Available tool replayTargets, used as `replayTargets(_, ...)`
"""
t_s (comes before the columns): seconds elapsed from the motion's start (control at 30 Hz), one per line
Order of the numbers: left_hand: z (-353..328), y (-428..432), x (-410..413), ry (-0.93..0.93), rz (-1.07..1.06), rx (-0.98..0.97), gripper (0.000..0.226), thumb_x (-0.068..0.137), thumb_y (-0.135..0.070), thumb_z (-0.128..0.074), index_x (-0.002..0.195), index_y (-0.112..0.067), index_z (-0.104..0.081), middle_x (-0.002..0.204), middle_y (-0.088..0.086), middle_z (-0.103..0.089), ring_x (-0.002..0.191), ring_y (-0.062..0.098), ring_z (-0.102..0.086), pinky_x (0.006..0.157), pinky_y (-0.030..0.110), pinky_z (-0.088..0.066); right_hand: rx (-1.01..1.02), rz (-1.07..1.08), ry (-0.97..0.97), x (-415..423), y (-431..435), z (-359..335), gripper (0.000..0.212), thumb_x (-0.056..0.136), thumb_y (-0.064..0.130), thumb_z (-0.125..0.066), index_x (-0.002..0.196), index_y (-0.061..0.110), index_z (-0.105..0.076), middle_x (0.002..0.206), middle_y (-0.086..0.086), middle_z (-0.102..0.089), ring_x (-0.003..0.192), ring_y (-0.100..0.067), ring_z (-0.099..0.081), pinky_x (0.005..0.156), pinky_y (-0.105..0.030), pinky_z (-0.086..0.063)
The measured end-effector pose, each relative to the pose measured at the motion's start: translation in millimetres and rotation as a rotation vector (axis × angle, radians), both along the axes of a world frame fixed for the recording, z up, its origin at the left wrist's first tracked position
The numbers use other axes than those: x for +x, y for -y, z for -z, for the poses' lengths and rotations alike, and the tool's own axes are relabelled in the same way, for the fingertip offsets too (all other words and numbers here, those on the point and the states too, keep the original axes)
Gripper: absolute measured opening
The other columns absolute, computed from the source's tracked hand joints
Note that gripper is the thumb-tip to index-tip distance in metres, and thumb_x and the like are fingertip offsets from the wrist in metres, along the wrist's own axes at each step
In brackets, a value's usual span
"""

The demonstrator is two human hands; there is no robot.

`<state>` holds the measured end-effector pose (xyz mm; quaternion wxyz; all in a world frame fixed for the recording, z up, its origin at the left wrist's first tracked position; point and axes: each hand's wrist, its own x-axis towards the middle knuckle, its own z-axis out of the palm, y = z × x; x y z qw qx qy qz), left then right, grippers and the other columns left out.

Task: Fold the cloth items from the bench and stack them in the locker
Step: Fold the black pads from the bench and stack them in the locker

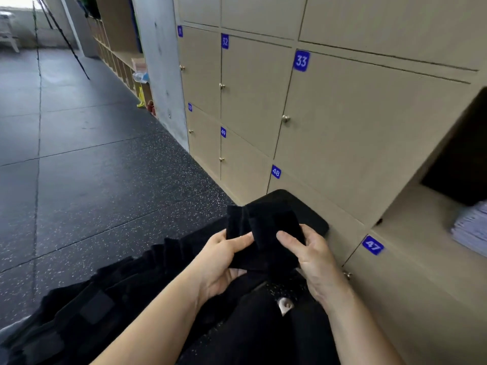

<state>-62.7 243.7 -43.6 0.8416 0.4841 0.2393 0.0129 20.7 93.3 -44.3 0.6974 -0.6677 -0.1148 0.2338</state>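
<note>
With the left hand (pixel 224 259), gripping the cloth (pixel 263 233) by its near edge, thumb pressed on top. With the right hand (pixel 313 256), clasping the other side, thumb laid across the fold. Holding that small black bundle in the air, left of and below the open locker (pixel 421 209), well short of its shelf. Farther left of the locker, a heap of more black cloth (pixel 118 291) waiting. Probably mid-fold, with layers uneven and fanned at the far edge. Could spring open if either thumb lifts before the last crease is set. Could also slide apart on the swing right toward the locker. Could nudge and topple the pale stack (pixel 471 230) already inside the locker if pushed in carelessly.
</note>
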Motion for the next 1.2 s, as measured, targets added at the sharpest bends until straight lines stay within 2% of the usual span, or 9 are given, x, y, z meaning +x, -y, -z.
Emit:
replayTargets(0.07, -3.8, 28.7, 15.5, 0.006, 0.027, -0.024, 0.008, 0.093, -0.004, -0.059, 0.091, -0.004, -0.067, 0.08, 0.013, -0.073, 0.066, 0.023, -0.071, 0.051, 0.03, -0.056, -0.026, 0.081, 0.059, 2.1, 27.2, -4.0, 0.025, 0.086, 0.017, -0.069, 0.111, 0.018, -0.063, 0.105, 0.0, -0.073, 0.097, -0.015, -0.07, 0.087, -0.034, -0.055)
replayTargets(0.13, -6.3, 57.1, 29.5, 0.006, 0.055, -0.052, 0.008, 0.091, -0.005, -0.06, 0.091, -0.003, -0.068, 0.08, 0.014, -0.072, 0.066, 0.025, -0.071, 0.052, 0.031, -0.055, -0.043, 0.168, 0.107, 2.3, 54.2, -6.5, 0.034, 0.083, 0.022, -0.073, 0.115, 0.022, -0.06, 0.107, 0.003, -0.072, 0.097, -0.011, -0.069, 0.086, -0.033, -0.055)
replayTargets(0.27, -0.8, 110.0, 55.3, -0.005, 0.104, -0.103, 0.023, 0.09, -0.014, -0.063, 0.109, -0.004, -0.07, 0.102, 0.016, -0.074, 0.092, 0.03, -0.073, 0.079, 0.043, -0.058, -0.046, 0.38, 0.143, 2.4, 107.3, -8.5, 0.031, 0.081, 0.012, -0.074, 0.107, 0.018, -0.06, 0.098, 0.004, -0.071, 0.082, -0.003, -0.07, 0.065, -0.016, -0.053)
replayTargets(0.33, 1.8, 136.4, 67.4, -0.015, 0.132, -0.143, 0.027, 0.092, -0.02, -0.063, 0.116, -0.008, -0.069, 0.109, 0.013, -0.074, 0.101, 0.03, -0.071, 0.093, 0.046, -0.053, -0.079, 0.481, 0.167, 7.0, 131.6, -4.7, 0.027, 0.08, 0.009, -0.074, 0.103, 0.016, -0.062, 0.097, 0.003, -0.072, 0.082, -0.002, -0.069, 0.066, -0.016, -0.053)
replayTargets(0.47, 2.7, 185.1, 87.7, 0.017, 0.197, -0.189, 0.028, 0.096, -0.031, -0.06, 0.115, -0.013, -0.069, 0.107, 0.008, -0.075, 0.098, 0.024, -0.072, 0.083, 0.039, -0.055, -0.149, 0.632, 0.179, 20.8, 174.2, 4.0, 0.017, 0.08, 0.01, -0.074, 0.093, 0.015, -0.065, 0.089, 0.002, -0.073, 0.08, -0.008, -0.069, 0.07, -0.02, -0.054)
replayTargets(0.63, 9.8, 227.8, 110.9, 0.024, 0.266, -0.186, 0.037, 0.089, -0.028, -0.067, 0.121, -0.01, -0.065, 0.111, 0.012, -0.073, 0.103, 0.029, -0.07, 0.093, 0.046, -0.054, -0.218, 0.711, 0.202, 39.3, 214.7, 9.2, 0.011, 0.079, 0.011, -0.074, 0.083, 0.015, -0.064, 0.076, 0.002, -0.071, 0.068, -0.007, -0.066, 0.059, -0.017, -0.05)
replayTargets(0.8, 23.3, 256.5, 134.6, 0.027, 0.239, -0.214, 0.031, 0.09, -0.019, -0.065, 0.12, -0.011, -0.064, 0.109, 0.013, -0.073, 0.099, 0.03, -0.071, 0.089, 0.045, -0.057, -0.081, 0.737, 0.105, 55.0, 242.6, 25.9, 0.007, 0.08, 0.008, -0.073, 0.085, 0.007, -0.069, 0.077, -0.003, -0.073, 0.072, -0.011, -0.068, 0.063, -0.02, -0.052)
replayTargets(1.03, 55.7, 272.4, 172.1, -0.011, 0.22, -0.171, 0.035, 0.087, -0.016, -0.069, 0.122, -0.015, -0.064, 0.11, 0.013, -0.073, 0.102, 0.034, -0.07, 0.101, 0.058, -0.046, -0.119, 0.861, 0.124, 94.7, 251.5, 60.9, 0.009, 0.081, 0.001, -0.068, 0.073, 0.005, -0.065, 0.067, -0.003, -0.068, 0.06, -0.007, -0.058, 0.054, -0.015, -0.046)
replayTargets(1.2, 74.4, 267.2, 214.1, -0.004, 0.215, -0.157, 0.035, 0.085, -0.015, -0.07, 0.12, -0.018, -0.064, 0.107, 0.008, -0.075, 0.1, 0.03, -0.071, 0.097, 0.05, -0.051, -0.01, 0.913, 0.089, 147.3, 252.8, 79.1, 0.015, 0.085, 0.002, -0.067, 0.072, 0.004, -0.059, 0.062, -0.001, -0.061, 0.067, -0.017, -0.055, 0.064, -0.027, -0.046)
